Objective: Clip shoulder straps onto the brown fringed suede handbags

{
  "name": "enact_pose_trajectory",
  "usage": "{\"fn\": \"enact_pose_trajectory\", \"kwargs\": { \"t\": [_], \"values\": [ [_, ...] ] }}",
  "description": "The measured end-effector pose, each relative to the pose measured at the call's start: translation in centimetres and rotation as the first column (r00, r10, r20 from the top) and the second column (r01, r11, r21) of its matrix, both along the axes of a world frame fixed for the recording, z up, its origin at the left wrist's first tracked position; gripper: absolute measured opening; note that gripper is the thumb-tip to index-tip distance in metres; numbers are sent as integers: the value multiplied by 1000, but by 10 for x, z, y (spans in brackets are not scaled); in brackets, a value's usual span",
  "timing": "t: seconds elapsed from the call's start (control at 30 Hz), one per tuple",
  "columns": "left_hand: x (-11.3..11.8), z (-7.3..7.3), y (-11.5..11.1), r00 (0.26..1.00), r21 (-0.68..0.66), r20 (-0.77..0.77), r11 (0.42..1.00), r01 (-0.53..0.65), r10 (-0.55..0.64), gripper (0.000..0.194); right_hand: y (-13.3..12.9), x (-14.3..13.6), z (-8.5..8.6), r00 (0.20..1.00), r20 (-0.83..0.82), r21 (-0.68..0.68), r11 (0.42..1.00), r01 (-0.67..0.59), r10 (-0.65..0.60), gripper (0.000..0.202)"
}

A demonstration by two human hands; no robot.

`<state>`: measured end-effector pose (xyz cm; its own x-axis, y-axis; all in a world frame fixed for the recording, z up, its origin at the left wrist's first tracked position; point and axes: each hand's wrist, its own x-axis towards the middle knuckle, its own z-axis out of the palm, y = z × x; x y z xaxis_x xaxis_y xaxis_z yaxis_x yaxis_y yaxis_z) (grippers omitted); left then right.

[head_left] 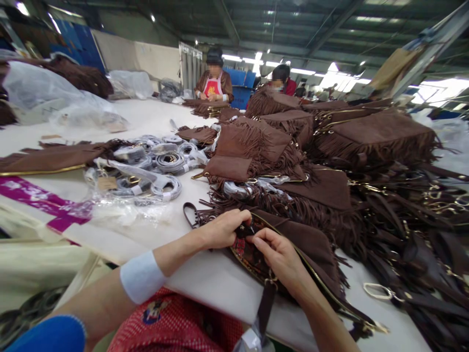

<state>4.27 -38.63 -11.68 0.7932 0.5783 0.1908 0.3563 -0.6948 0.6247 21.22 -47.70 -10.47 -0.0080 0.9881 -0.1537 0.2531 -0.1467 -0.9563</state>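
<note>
A brown fringed bag (308,234) lies at the table's front edge with its gold zipper open and its patterned lining (252,256) showing. My left hand (229,229) is closed at the bag's left end, gripping a small dark piece whose kind I cannot make out. Just to its right, my right hand (276,252) pinches at the same spot inside the opening, thumb against fingers. What sits between its fingertips is too small to name. A dark strap (266,303) with a gold clasp hangs from the bag's near side over the edge.
Coiled straps in clear plastic (168,161) lie left of centre. Brown fringed bags (381,137) are piled at the back right, above a heap of dark straps (406,234). Another bag (54,159) and purple tape (44,200) are at left. Two people (214,85) work beyond.
</note>
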Motion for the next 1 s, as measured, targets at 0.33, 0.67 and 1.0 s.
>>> {"fn": "enact_pose_trajectory", "kwargs": {
  "t": [0.33, 0.67, 1.0],
  "values": [
    [-8, 18, 14, 994, -388, 100, 919, 67, -31, 38, -4, 0, 2, 985, -170, -42, 999, -29, 21, 36],
    [-11, 8, 20, 957, -321, 241, 916, 239, -165, 32, 7, -12, -10, 952, -304, -110, 994, 5, -38, 41],
    [-6, -3, 14, 952, -362, 304, 927, 97, 19, 20, -6, -6, 1, 999, -19, -192, 981, 35, -40, 30]
  ]
}}
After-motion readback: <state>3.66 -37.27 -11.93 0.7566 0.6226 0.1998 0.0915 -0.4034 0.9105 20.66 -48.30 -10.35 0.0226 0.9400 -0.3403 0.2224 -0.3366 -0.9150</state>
